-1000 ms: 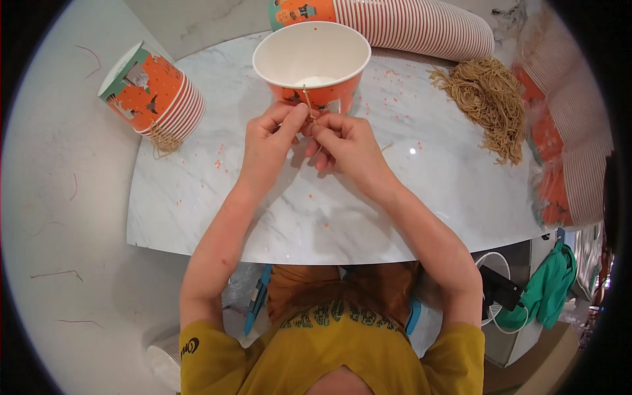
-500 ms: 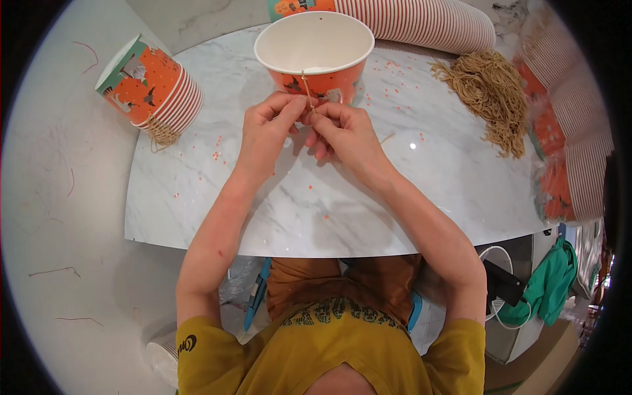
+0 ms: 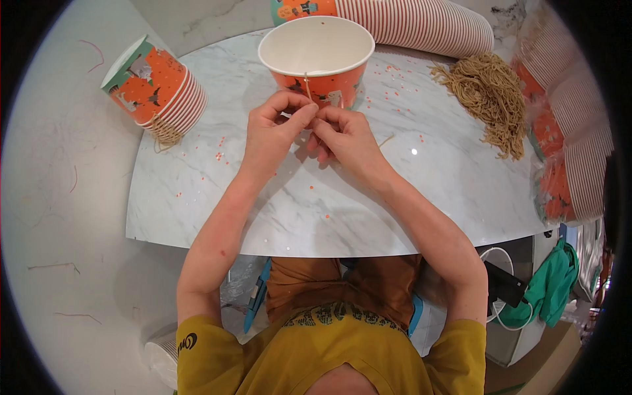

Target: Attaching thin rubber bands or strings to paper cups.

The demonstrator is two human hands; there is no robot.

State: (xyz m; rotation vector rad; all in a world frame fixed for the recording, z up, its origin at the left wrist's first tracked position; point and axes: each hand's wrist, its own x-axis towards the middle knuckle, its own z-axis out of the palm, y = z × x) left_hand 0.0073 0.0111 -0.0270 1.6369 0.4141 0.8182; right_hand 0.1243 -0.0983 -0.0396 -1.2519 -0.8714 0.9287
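A large paper bucket (image 3: 345, 82), orange outside and white inside, stands upright at the far middle of the table. A tan cord (image 3: 307, 87) hangs from its near rim, apparently through a small hole there. Just in front of the bucket, my left hand (image 3: 276, 131) pinches the cord between thumb and forefinger. My right hand (image 3: 352, 138) meets it there, thumb and forefinger pressed together on the cord as well. Fingertips hide the lower part of the cord, so any knot cannot be seen.
Nested buckets (image 3: 148, 82) with tan cord on them stand at the left. A long bucket stack (image 3: 415, 26) lies along the back. A tan cord pile (image 3: 490, 99) and plastic-wrapped stacks (image 3: 573, 164) are at the right. Small orange paper dots (image 3: 220, 157) dot the marbled table (image 3: 316, 237).
My fingers have closed tighter together on the cord, and less of it shows below the rim. The whole view has shifted slightly; the bucket has stayed in its place.
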